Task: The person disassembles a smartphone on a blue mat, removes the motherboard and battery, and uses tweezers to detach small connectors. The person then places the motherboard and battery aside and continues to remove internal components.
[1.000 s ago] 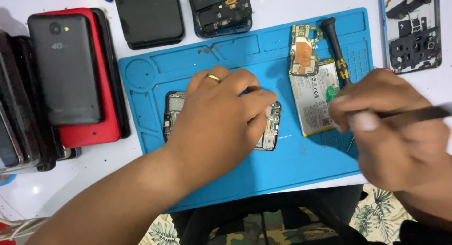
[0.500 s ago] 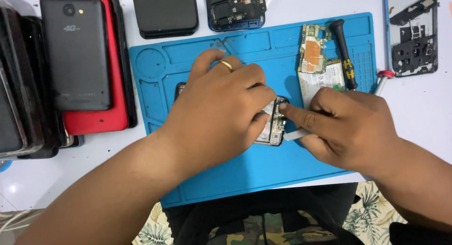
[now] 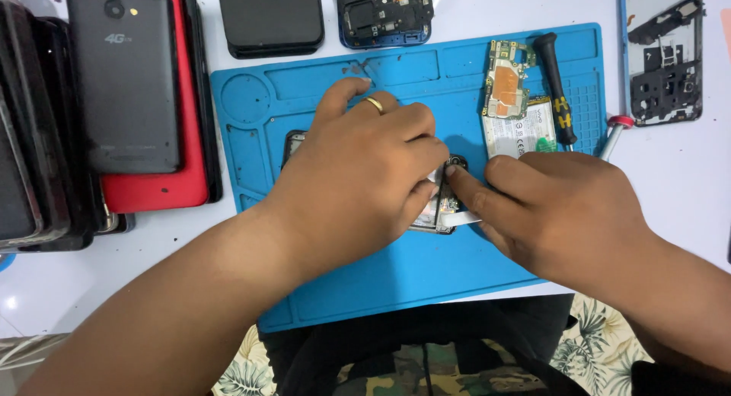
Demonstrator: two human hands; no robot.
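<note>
At the near edge of the blue work mat (image 3: 396,289), which lies on the white bench (image 3: 152,274), both forearms come in from below. The left hand (image 3: 358,175), a gold ring (image 3: 374,103) on one finger, lies curled over an opened phone (image 3: 438,209) flat on the mat, covering most of it and pinning it down. The right hand (image 3: 563,209) is nearly closed; its forefinger and thumb meet at the phone's right end, touching the left fingertips, and a pale strip (image 3: 466,219) shows just under them, though I cannot tell whether it is gripped. Beyond the right hand, a circuit board (image 3: 506,80) and a battery (image 3: 521,133) rest on the mat beside a black-handled screwdriver (image 3: 556,91). Farther off, stacked phones (image 3: 129,84) sit at the left, a dark back cover (image 3: 270,19) and an open phone frame (image 3: 384,11) at the top, and another stripped frame (image 3: 662,53) at the right.
</note>
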